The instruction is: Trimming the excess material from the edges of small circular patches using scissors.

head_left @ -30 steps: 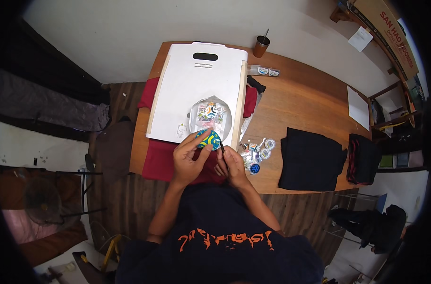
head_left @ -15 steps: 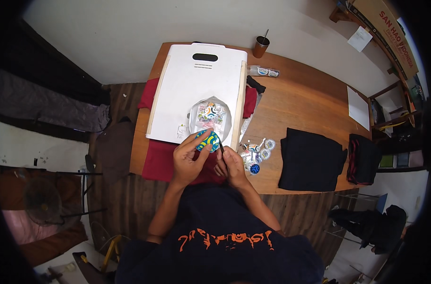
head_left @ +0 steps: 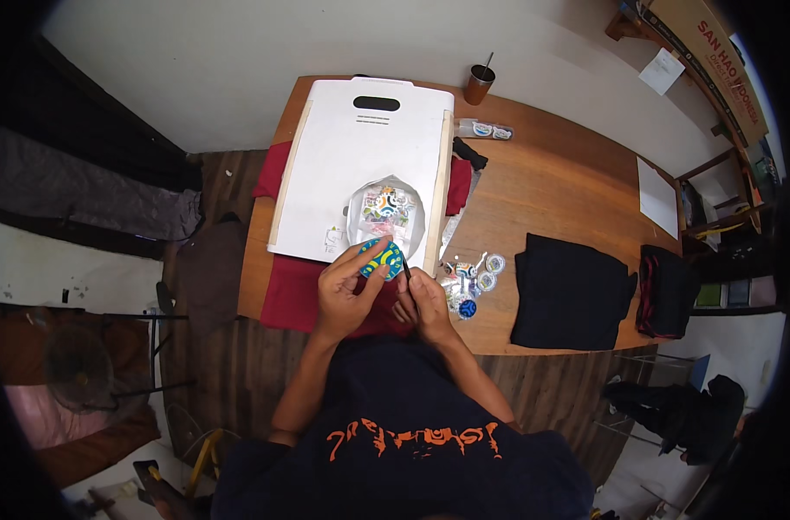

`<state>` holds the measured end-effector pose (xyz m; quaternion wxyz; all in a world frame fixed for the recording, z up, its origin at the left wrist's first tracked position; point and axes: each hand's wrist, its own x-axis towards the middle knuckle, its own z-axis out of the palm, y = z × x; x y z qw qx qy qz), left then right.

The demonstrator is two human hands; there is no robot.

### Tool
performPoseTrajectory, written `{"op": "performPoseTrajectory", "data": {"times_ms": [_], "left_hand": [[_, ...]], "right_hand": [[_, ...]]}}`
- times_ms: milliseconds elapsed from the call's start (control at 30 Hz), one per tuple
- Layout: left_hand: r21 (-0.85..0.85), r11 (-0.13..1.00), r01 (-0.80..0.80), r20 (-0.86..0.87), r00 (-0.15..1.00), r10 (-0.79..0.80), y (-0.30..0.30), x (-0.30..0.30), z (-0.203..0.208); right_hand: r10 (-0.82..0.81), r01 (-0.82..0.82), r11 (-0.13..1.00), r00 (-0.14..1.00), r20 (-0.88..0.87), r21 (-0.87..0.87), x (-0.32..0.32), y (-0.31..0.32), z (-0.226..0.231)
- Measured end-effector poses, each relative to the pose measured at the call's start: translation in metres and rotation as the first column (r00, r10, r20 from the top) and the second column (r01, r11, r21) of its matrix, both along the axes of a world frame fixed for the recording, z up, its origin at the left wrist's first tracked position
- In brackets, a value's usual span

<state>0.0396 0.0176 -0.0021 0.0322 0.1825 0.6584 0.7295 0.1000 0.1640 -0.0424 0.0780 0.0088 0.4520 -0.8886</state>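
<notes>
My left hand (head_left: 343, 290) pinches a round teal sticker or patch (head_left: 380, 263) with yellow marks between thumb and fingers. In my right hand (head_left: 425, 303) is a slim black tool (head_left: 405, 267), its tip at the right edge of the round piece; its kind is hard to make out. Both hands are held over the near edge of a white board (head_left: 325, 173). Just beyond them is a round white bowl-like opening (head_left: 418, 204) in the board, with several printed stickers (head_left: 386, 208) inside it.
Dark red cloth (head_left: 282, 295) lies under the board on the wooden table (head_left: 551, 182). To the right are loose round cutouts (head_left: 487, 282), a blue disc (head_left: 468, 308) and folded black cloth (head_left: 572, 295). A brown tumbler (head_left: 479, 88) with a straw stands at the back.
Glare on the right side of the round piece has faded, as if it tilted slightly. Both hands keep their places and grips.
</notes>
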Motion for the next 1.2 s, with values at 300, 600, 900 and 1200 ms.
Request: {"op": "performPoseTrajectory", "data": {"times_ms": [300,600,900,1200], "left_hand": [[0.049,0.998,0.025,0.062,0.998,-0.028,-0.0013,0.0003,0.0],[0.073,0.996,0.05,0.073,0.996,-0.056,-0.0012,-0.001,-0.0003],[0.089,0.994,0.062,0.079,0.994,-0.069,-0.0016,-0.0022,0.0002],[0.108,0.991,0.075,0.084,0.993,-0.084,-0.002,-0.002,0.0006]], "right_hand": [[0.006,-0.006,1.0,1.0,-0.02,0.019,-0.0001,-0.0003,0.0008],[0.001,-0.001,1.0,1.0,-0.026,-0.021,0.0004,0.0007,-0.001],[0.002,-0.003,1.0,1.0,-0.03,-0.015,0.0002,0.0004,-0.0037],[0.015,-0.015,1.0,1.0,-0.024,-0.016,-0.0002,0.0015,-0.0019]]}}
